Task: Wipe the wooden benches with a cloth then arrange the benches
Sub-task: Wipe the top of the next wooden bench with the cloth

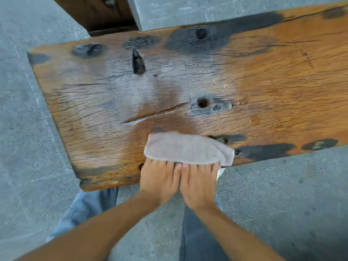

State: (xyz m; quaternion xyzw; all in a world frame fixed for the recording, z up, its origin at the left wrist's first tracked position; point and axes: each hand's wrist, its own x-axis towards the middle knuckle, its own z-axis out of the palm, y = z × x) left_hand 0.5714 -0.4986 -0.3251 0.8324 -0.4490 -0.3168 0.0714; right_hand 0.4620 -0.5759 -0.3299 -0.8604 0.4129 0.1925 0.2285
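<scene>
A thick wooden bench (263,81) of orange-brown, cracked timber with dark knots and holes fills the middle of the head view. A grey cloth (186,148), folded flat, lies on its near edge. My left hand (160,179) and my right hand (199,181) sit side by side just behind the cloth. Their fingertips press on the cloth's near hem, fingers stretched out flat. A damp, darker streak runs across the wood above the cloth.
Grey concrete floor (28,147) surrounds the bench. A second dark wooden piece (98,14) shows at the top left, beside a concrete block or step (188,10). My legs in blue-grey trousers (197,238) stand under the bench's near edge.
</scene>
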